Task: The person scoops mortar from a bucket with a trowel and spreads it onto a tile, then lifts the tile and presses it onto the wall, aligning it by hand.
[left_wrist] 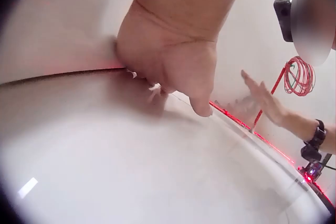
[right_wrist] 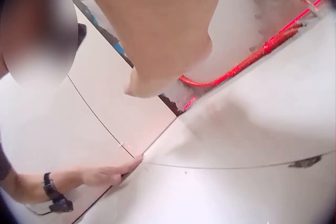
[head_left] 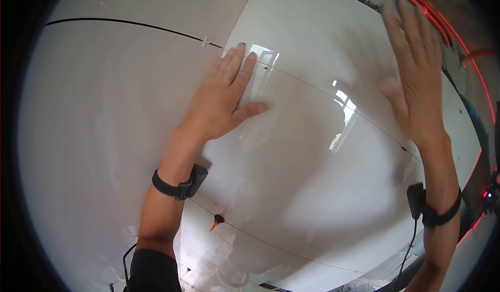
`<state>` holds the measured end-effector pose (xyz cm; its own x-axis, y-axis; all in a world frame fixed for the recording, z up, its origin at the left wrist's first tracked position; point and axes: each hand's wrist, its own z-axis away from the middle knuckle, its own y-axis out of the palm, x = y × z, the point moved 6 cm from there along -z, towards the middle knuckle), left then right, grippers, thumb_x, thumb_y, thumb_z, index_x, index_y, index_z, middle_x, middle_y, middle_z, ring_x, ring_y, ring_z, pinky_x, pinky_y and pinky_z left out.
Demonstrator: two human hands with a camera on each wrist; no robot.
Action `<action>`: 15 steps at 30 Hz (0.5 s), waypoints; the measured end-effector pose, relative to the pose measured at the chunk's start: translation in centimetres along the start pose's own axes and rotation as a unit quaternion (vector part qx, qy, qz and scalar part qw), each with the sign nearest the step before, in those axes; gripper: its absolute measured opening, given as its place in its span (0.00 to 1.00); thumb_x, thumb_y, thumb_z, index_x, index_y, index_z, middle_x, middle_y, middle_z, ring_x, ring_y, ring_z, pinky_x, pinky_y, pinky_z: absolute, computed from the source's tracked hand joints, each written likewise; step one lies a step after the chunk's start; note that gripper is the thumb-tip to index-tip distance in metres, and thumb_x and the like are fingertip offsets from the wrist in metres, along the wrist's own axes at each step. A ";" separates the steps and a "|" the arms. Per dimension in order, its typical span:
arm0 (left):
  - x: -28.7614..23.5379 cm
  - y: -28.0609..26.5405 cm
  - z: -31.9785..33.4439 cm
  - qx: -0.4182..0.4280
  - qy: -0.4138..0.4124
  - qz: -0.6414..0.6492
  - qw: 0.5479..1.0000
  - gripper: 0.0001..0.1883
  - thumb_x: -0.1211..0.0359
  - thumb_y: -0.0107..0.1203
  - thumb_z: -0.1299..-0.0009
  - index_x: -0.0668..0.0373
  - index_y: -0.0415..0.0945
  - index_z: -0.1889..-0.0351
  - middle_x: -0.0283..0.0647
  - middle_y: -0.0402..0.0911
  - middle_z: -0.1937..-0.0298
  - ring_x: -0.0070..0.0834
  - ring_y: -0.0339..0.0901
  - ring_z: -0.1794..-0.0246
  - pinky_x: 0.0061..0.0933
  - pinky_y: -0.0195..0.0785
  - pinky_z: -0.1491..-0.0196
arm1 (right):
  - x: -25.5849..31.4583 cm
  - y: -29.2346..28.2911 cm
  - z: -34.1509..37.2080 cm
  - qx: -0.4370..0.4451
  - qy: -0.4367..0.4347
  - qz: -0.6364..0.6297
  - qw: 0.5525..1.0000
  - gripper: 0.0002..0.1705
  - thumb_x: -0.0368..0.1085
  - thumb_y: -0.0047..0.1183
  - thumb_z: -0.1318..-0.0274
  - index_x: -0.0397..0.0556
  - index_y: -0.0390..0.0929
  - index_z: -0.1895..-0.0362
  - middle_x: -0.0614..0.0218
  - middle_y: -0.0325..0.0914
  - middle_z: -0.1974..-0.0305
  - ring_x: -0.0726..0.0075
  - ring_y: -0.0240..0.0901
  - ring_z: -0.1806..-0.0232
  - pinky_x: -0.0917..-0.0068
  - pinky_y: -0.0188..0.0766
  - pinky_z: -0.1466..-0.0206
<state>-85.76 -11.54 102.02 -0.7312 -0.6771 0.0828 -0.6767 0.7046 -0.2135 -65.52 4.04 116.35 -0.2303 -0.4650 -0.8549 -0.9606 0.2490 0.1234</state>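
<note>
Large glossy white tiles [head_left: 291, 162] fill the head view, split by thin dark joints. My left hand [head_left: 221, 97] lies palm down with fingers straight across a joint, close to a small white cross spacer [head_left: 205, 41]. On the right, my right hand [head_left: 419, 78] is slightly blurred, fingers extended over the tile, its shadow cast to the left; whether it touches the surface cannot be told. In the right wrist view the left hand [right_wrist: 107, 175] lies along a tile joint. Neither hand holds anything.
Orange-red tubes [head_left: 416, 0] and a red laser line run past the tiles' right edge. An orange-and-black clip [head_left: 217, 220] stands in the lower joint. A lit device [head_left: 489, 194] is at the far right. A coiled red cable [left_wrist: 299, 77] shows in the left wrist view.
</note>
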 end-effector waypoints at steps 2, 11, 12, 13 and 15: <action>-0.1 0.0 0.1 0.000 -0.003 0.006 1.000 0.45 0.43 0.53 0.31 0.65 0.52 0.26 0.59 0.47 0.23 0.53 0.46 0.23 0.46 0.40 0.24 | 0.5 5.6 1.3 0.083 0.002 0.032 0.996 0.44 0.69 0.37 0.38 0.59 0.57 0.26 0.58 0.52 0.25 0.42 0.41 0.23 0.47 0.40 0.24; 0.4 -0.3 0.9 -0.007 -0.001 0.010 1.000 0.47 0.41 0.51 0.31 0.66 0.51 0.26 0.59 0.46 0.23 0.51 0.42 0.21 0.45 0.38 0.23 | 3.1 4.2 -4.1 0.064 0.004 0.026 0.998 0.42 0.69 0.34 0.37 0.61 0.58 0.27 0.61 0.52 0.25 0.43 0.41 0.23 0.42 0.39 0.24; 0.2 -0.4 0.4 -0.005 0.004 0.022 1.000 0.47 0.40 0.50 0.31 0.66 0.51 0.26 0.58 0.46 0.23 0.51 0.42 0.21 0.45 0.37 0.23 | 3.1 3.3 -4.8 0.027 0.008 0.009 1.000 0.42 0.68 0.34 0.36 0.60 0.58 0.27 0.61 0.52 0.25 0.43 0.41 0.23 0.41 0.38 0.24; 0.2 -0.2 0.5 -0.005 0.004 0.036 0.999 0.47 0.40 0.50 0.31 0.66 0.50 0.26 0.58 0.47 0.23 0.51 0.42 0.21 0.45 0.37 0.23 | 3.2 5.0 -4.0 0.027 0.006 0.009 1.000 0.42 0.68 0.34 0.36 0.60 0.58 0.27 0.61 0.52 0.25 0.43 0.41 0.23 0.41 0.38 0.24; 0.1 0.1 0.6 -0.002 0.002 0.046 0.999 0.48 0.39 0.49 0.31 0.66 0.50 0.26 0.58 0.47 0.23 0.51 0.42 0.21 0.45 0.37 0.23 | 3.7 9.9 -1.6 0.152 -0.006 0.050 0.987 0.42 0.68 0.35 0.37 0.60 0.58 0.27 0.61 0.52 0.25 0.42 0.42 0.23 0.41 0.39 0.24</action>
<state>-85.84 -11.70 101.47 -0.7910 -0.6081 0.0675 -0.6065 0.7648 -0.2172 -76.11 3.46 115.19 -0.3180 -0.4157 -0.8521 -0.8414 0.5379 0.0515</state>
